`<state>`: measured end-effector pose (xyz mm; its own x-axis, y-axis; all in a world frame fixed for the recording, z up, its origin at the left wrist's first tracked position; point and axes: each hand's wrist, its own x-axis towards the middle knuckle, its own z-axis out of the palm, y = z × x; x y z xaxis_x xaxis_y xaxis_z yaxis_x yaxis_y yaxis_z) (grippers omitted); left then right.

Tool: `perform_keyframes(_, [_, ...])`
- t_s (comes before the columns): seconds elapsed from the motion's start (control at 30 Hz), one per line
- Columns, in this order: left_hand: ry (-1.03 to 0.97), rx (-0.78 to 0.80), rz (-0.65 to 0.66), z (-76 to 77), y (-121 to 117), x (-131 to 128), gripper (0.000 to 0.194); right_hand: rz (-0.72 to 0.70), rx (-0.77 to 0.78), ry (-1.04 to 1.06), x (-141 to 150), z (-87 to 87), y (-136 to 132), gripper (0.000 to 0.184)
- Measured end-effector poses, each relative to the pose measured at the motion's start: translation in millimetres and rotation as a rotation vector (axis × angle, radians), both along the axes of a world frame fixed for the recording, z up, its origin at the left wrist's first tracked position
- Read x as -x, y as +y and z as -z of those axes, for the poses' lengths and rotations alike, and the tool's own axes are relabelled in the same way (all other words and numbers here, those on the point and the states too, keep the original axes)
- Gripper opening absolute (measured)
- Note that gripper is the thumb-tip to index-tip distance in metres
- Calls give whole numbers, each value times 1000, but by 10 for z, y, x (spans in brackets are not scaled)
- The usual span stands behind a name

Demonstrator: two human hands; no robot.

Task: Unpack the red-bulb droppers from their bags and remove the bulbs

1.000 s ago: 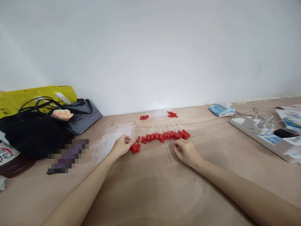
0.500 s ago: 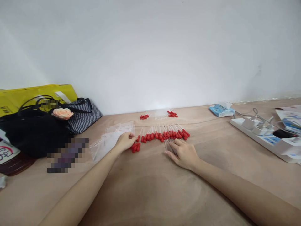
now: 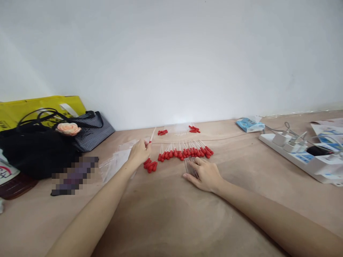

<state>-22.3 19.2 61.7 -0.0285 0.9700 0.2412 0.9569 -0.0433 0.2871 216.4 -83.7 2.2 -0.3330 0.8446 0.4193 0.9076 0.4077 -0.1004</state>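
Head view. The left hand has thumb and forefinger pinched on one slim dropper with a clear tube and a red rubber-like bulb; its tube points up and away, and most of the bulb end is hidden by the fingers. The hand hangs over the edge of some flat, clear plastic zip bags. Just below it lies a small heap of red bulbs; whether each has a tube cannot be made out.

The right hand is laid palm down, fingers extended and thumb set apart, over a few thin clear tubes on the brown counter. Firmness of contact: cannot tell.

Beyond the hands, a fanned row of red-bulbed droppers has its bulbs toward the person and its tubes toward the wall. Farther back, near the wall, lie a left cluster of red bulbs and a right one. A blue tissue pack and a white power strip sit well to the right.

Judgement: step in hand is handling a single dropper, lifted apart from the row. The next move appears to call for a light, steady pinch, its tube clear of the heap and bags, with the right hand keeping the loose tubes from rolling.
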Motion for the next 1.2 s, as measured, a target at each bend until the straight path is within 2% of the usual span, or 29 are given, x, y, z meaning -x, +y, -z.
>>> perform_keyframes(0.07, [-56, -101, 93, -1, -109, -29, 20, -23, -14, 30, -12, 3, 2, 43])
perform_keyframes(0.17, [-180, -170, 335, 107, -318, -130, 16, 6, -122, 172, -67, 23, 22, 38])
perform_keyframes(0.3, [-97, -226, 572, 321, -580, -307, 13, 96, -370, 391, -210, 31, 66, 30])
perform_keyframes(0.37, [-9, -306, 703, 405, -660, -385, 13, 18, -413, 336, -278, 19, 82, 33])
perform_keyframes(0.47, [96, -449, 857, 492, -705, -473, 15, -158, -395, 149, -317, 10, 99, 36])
perform_keyframes(0.57, [95, -522, 892, 548, -703, -518, 16, -259, -380, 76, -278, 37, 121, 26])
perform_keyframes(0.73, [40, -538, 892, 582, -695, -529, 15, -333, -372, 126, -191, 93, 145, 15])
perform_keyframes(0.87, [66, -570, 932, 571, -689, -532, 26, -362, -440, 169, -142, 89, 116, 13])
perform_keyframes(1.03, [119, -588, 949, 559, -686, -509, 20, -366, -543, 177, -100, 85, 65, 10])
perform_keyframes(1.2, [183, -615, 988, 548, -697, -466, 18, -377, -572, 160, -107, 97, 46, 9])
